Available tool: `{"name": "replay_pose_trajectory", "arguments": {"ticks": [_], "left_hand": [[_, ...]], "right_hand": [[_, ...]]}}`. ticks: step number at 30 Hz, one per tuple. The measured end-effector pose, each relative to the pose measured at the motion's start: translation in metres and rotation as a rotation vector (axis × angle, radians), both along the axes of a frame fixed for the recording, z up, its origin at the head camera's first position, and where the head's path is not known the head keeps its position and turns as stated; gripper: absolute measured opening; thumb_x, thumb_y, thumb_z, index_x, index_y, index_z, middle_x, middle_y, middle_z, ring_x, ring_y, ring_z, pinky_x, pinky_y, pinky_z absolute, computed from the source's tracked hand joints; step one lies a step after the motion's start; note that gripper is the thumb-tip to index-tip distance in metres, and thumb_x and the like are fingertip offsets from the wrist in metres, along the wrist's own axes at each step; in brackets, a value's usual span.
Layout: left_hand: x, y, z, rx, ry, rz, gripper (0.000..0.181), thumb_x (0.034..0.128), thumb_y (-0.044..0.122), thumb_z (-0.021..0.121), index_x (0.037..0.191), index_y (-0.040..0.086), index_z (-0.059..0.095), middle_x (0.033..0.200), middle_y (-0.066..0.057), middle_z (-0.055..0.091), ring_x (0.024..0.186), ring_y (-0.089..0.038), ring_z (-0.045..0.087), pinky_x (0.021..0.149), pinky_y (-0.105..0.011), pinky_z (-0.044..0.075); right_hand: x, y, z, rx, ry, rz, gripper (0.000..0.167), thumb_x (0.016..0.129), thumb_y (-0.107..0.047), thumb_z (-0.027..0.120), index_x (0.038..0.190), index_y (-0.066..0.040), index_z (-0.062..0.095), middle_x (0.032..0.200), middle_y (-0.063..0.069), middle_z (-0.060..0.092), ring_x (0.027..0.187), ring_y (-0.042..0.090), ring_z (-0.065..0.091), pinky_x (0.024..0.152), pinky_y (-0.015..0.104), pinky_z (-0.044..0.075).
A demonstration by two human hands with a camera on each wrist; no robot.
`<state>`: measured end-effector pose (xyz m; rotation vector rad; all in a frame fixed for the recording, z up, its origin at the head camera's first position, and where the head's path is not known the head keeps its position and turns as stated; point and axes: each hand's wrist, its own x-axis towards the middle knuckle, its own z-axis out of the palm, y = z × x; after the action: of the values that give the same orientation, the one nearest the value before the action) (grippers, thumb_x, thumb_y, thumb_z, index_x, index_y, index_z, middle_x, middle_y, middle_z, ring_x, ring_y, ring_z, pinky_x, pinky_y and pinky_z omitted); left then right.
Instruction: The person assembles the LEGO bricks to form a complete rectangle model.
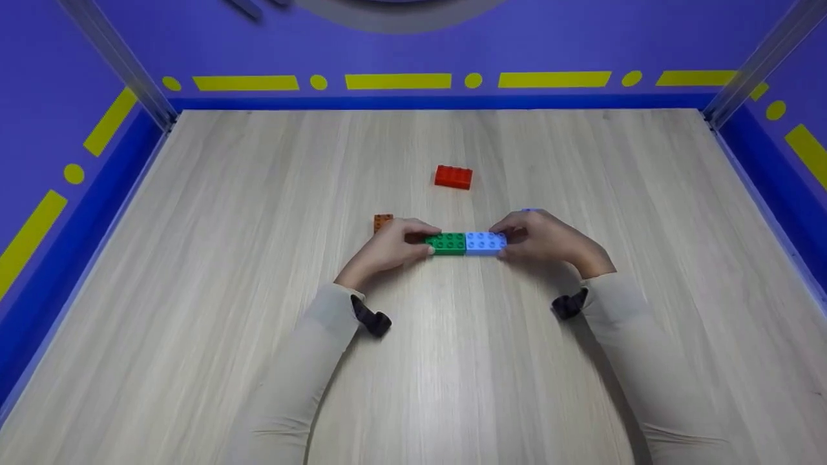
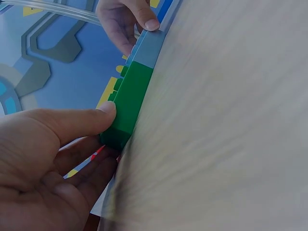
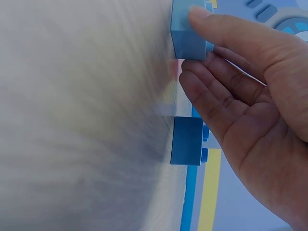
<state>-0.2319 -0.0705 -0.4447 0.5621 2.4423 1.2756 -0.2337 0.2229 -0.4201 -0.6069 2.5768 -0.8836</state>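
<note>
A green brick [image 1: 447, 244] and a light blue brick [image 1: 484, 243] lie end to end on the table, studs up, their short ends touching. My left hand [image 1: 393, 247] pinches the green brick's left end between thumb and fingers; the left wrist view shows the thumb on the near side of the green brick [image 2: 129, 98]. At the other end, my right hand [image 1: 549, 237] pinches the light blue brick, its thumb on the side of that brick [image 3: 188, 41] in the right wrist view.
Beyond the hands lies a red brick [image 1: 453, 177]. An orange brick [image 1: 382, 222] is just behind my left hand. A darker blue brick [image 3: 187, 141], mostly hidden in the head view, stands behind my right hand. Blue-purple panels [image 1: 400, 55] border the wooden table [image 1: 258, 168].
</note>
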Motion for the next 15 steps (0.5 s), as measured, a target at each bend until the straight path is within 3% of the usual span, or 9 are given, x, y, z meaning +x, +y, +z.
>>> {"name": "replay_pose_trajectory", "arguments": {"ticks": [15], "left_hand": [[0.001, 0.0013, -0.0013, 0.023, -0.006, 0.022, 0.035, 0.0893, 0.015, 0.068, 0.124, 0.018, 0.067, 0.128, -0.003, 0.062, 0.119, -0.017, 0.054, 0.104, -0.036, 0.042]], "right_hand": [[-0.0012, -0.0013, 0.0005, -0.022, -0.002, 0.007, 0.037, 0.081, -0.009, 0.076, 0.116, -0.005, 0.068, 0.116, 0.012, 0.067, 0.104, 0.026, 0.064, 0.092, 0.044, 0.051]]}}
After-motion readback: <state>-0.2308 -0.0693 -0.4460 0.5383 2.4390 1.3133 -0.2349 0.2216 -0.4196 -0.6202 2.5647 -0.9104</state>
